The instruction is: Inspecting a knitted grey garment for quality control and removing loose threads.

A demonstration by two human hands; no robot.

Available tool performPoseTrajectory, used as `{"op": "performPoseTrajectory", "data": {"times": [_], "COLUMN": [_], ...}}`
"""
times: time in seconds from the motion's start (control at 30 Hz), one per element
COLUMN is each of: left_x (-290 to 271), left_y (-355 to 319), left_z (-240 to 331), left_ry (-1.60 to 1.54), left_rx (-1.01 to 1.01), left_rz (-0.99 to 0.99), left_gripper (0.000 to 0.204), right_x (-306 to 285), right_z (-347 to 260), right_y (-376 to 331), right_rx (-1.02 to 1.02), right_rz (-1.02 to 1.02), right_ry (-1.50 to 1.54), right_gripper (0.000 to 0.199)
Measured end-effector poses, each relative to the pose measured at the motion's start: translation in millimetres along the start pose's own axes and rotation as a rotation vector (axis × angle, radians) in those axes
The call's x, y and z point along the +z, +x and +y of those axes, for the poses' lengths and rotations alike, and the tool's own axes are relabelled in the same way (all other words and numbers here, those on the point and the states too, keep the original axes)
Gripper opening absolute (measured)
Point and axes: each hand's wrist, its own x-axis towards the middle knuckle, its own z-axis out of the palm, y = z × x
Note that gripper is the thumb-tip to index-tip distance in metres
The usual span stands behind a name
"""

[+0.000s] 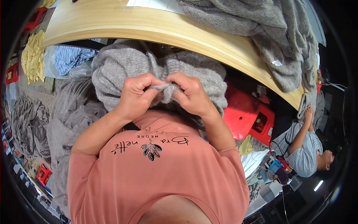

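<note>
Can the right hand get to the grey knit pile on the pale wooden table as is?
Probably not yet: right hand and left hand both pinch the grey knitted garment; grey knit pile lies across the pale wooden table.

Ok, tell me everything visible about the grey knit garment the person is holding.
The grey knit garment looks soft, fuzzy and woolly, plain light grey. It lies bunched in the person's lap below the curved wooden table edge. The left hand and right hand each pinch a small gathered fold of it between them, fingers closed on the fabric. Its overall shape can't be made out.
</note>
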Motion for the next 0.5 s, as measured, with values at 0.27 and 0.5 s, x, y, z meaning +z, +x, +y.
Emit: {"op": "performPoseTrajectory", "data": {"times": [0.27, 0.5], "left_x": [-4.6, -2.3], "left_y": [0.8, 6.5], "left_z": [1.7, 0.3], "left_ry": [0.377, 0.533], "left_rx": [0.336, 0.692], "left_rz": [0.054, 0.127], "left_gripper": [0.017, 0.024], "right_x": [15.1, 26.6], "right_z": [-6.2, -7.9], "right_y": [-6.3, -7.0], "right_rx": [-0.064, -0.130], "right_rz": [0.114, 0.276], "right_ry": [-0.198, -0.234], "right_gripper": [0.025, 0.020]}}
